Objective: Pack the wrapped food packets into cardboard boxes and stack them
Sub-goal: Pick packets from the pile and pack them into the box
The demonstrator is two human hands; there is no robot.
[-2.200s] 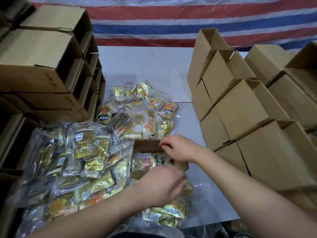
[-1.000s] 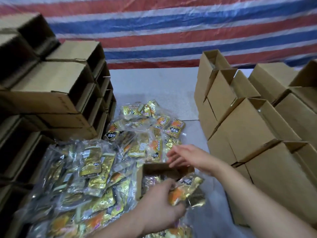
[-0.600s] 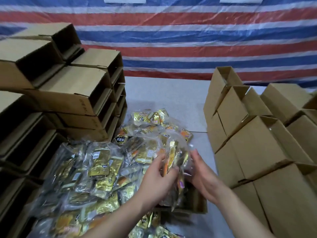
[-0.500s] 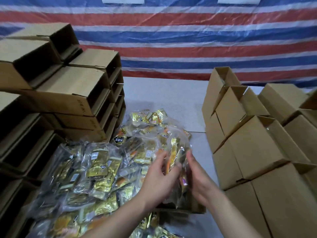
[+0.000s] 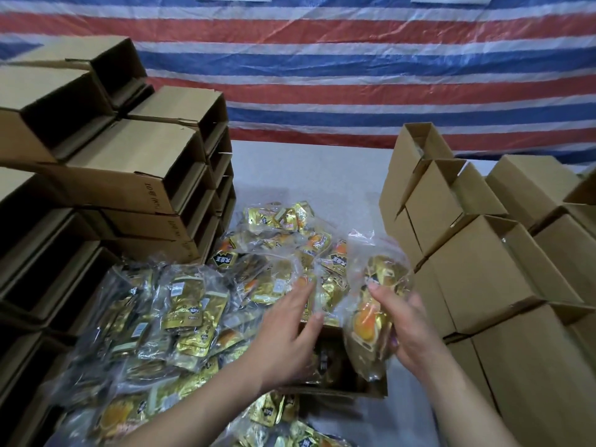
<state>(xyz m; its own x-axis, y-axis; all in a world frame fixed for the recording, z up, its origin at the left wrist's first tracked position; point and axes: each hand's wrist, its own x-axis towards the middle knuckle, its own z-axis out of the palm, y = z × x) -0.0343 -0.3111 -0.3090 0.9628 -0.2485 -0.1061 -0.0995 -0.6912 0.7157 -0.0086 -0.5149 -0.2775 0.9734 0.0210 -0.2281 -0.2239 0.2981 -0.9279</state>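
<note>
My right hand (image 5: pixel 404 327) grips a clear bag of gold and orange food packets (image 5: pixel 374 304), held upright just above the right end of an open cardboard box (image 5: pixel 348 379) on the table. My left hand (image 5: pixel 290 337) hovers with straight fingers over the left part of that box, its fingertips near the loose packets behind. Packets lie inside the box, partly hidden by both hands. A large heap of bagged packets (image 5: pixel 167 321) fills the table to the left and behind.
Stacks of open-ended cardboard boxes (image 5: pixel 129 175) rise at the left. Rows of upright boxes (image 5: pixel 477 272) stand at the right. A grey table (image 5: pixel 306 175) runs back to a red, white and blue striped tarp (image 5: pixel 322 75). More packets (image 5: pixel 274 411) lie at the front edge.
Both hands held the bag between them half a second ago. Now my right hand alone holds it, shifted right, and my left hand has let go and spread over the box.
</note>
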